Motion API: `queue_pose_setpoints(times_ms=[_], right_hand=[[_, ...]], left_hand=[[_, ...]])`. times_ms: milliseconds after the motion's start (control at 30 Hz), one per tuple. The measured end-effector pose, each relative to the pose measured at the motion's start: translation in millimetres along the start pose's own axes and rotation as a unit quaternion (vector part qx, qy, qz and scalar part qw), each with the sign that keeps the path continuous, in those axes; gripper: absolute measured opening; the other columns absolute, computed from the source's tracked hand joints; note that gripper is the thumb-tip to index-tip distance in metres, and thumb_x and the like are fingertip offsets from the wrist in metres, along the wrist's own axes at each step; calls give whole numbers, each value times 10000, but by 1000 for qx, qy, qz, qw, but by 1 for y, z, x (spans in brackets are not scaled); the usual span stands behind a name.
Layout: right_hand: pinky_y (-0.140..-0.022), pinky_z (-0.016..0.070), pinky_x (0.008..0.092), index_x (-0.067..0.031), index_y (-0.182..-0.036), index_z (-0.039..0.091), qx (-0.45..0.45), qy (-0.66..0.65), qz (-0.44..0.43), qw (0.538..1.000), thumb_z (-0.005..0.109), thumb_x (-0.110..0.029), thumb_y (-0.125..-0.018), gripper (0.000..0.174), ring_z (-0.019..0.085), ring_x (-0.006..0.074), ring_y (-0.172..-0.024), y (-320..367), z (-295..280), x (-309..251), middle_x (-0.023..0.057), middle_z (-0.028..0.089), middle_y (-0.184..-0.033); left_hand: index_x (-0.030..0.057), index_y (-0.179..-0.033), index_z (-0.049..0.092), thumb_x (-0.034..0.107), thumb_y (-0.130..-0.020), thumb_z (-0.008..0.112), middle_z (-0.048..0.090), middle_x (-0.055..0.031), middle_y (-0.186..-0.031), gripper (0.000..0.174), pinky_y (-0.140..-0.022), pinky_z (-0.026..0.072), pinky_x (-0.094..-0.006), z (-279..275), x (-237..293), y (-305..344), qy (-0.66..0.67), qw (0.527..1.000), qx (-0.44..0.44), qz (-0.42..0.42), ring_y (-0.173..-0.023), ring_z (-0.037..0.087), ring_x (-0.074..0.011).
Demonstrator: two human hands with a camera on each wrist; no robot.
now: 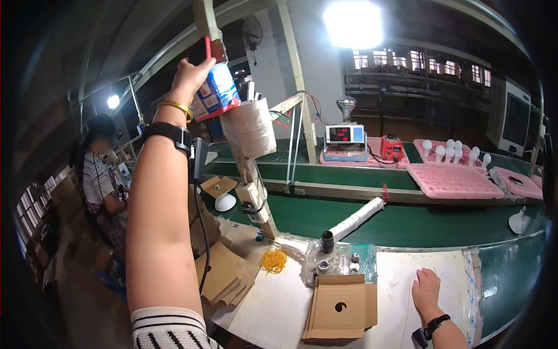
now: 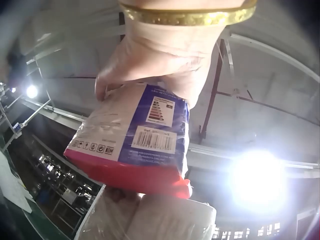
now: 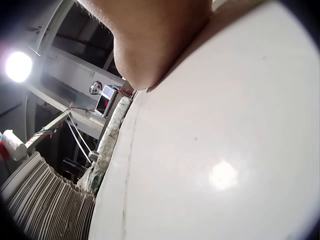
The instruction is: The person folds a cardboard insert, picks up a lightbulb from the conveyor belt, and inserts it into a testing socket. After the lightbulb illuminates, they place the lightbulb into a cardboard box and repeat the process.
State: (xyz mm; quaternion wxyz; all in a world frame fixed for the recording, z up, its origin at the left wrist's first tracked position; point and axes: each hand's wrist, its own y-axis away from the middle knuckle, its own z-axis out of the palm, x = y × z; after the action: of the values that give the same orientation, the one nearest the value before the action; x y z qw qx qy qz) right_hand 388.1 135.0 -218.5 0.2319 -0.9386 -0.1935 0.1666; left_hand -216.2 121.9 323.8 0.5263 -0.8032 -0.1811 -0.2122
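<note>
High at the post, the left hand (image 1: 192,78) is at the top of a blue, white and red printed box (image 1: 219,90). The left wrist view shows the hand (image 2: 155,65) over the box (image 2: 135,130), whose barcode side faces the camera, with thumb and fingers at its upper edges. Right below and beside the box is a wrapped white holder (image 1: 251,128) with pens in it. The right hand (image 1: 427,291) rests palm down on the white tabletop (image 1: 395,273), holding nothing; its lower part (image 3: 155,45) fills the top of the right wrist view.
Flat brown cartons (image 1: 340,308) are stacked left of the right hand. Yellow rubber bands (image 1: 274,261), metal fittings and a wrapped tube (image 1: 357,220) lie nearby. Beyond the green belt (image 1: 372,212) stand a meter (image 1: 344,142) and several bulbs on pink foam (image 1: 453,180). Another person (image 1: 102,180) is at left.
</note>
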Motion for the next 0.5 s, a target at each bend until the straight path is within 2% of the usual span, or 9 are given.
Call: queue_pose_setpoints(times_ms=[67, 133, 167, 200, 267, 333, 467, 500], right_hand=[[-1041, 353, 472, -28, -1205, 606, -14, -15, 12, 1000, 669, -128, -826, 397, 474, 318, -1242, -3, -5, -3, 143, 553, -1259], [-1042, 352, 471, -30, -1202, 606, -14, -14, 13, 1000, 671, -127, -824, 396, 472, 317, -1243, -2, -4, -3, 140, 552, -1258], [-1043, 351, 470, -31, -1199, 607, -11, -14, 12, 1000, 673, -126, -822, 394, 470, 316, -1244, -3, -3, -2, 137, 551, -1257], [-1043, 351, 470, -31, -1199, 607, -12, -16, 12, 1000, 673, -126, -822, 394, 470, 316, -1244, -3, -3, -3, 137, 551, -1257], [-1047, 346, 465, -32, -1198, 606, -17, -17, 22, 999, 674, -121, -820, 395, 465, 314, -1249, -3, -5, -4, 134, 546, -1258], [-1047, 343, 463, -31, -1197, 606, -15, -14, 19, 1000, 673, -118, -820, 393, 463, 314, -1251, -3, -3, -3, 133, 545, -1258], [-1047, 339, 463, -28, -1196, 604, -16, -16, 23, 999, 671, -111, -820, 391, 458, 314, -1254, -3, -3, -3, 131, 542, -1262], [-1047, 339, 463, -28, -1196, 604, -14, -17, 22, 1000, 671, -111, -820, 391, 458, 314, -1254, -2, -2, -3, 131, 542, -1262]], left_hand=[[-157, -1480, 250, 556, -772, 719, 472, -337, -1416, 1109, -1092, 394, -417, -1, -4, -7, 17, 1000, -7, -10, -1338, 490, -350], [-117, -1371, 474, 555, -772, 723, 598, -280, -1286, 935, -1041, 430, -410, -3, -6, -8, 32, 999, 26, -32, -1213, 587, -315], [1, -1125, 680, 552, -771, 729, 698, -180, -1073, 657, -952, 463, -398, -15, -10, -8, 79, 993, -68, -57, -1024, 652, -255], [101, -918, 725, 553, -773, 736, 713, -89, -905, 475, -881, 468, -378, -14, -16, -12, 121, 989, -53, -71, -885, 651, -202], [-46, -1045, 664, 509, -724, 786, 688, -197, -1049, 653, -901, 495, -456, -9, -26, -22, 139, 984, -37, -101, -1012, 652, -274], [-48, -1030, 656, 502, -726, 781, 683, -202, -1050, 641, -909, 484, -480, -8, -20, -12, 171, 980, -64, -81, -1011, 648, -279], [-44, -1007, 656, 452, -731, 786, 683, -205, -1026, 582, -921, 478, -479, 0, -24, -13, 188, 980, -21, -60, -1013, 645, -273], [-97, -1202, 582, 454, -727, 795, 648, -247, -1158, 759, -988, 449, -473, -2, -25, -15, 192, 977, -48, -77, -1125, 612, -299]])
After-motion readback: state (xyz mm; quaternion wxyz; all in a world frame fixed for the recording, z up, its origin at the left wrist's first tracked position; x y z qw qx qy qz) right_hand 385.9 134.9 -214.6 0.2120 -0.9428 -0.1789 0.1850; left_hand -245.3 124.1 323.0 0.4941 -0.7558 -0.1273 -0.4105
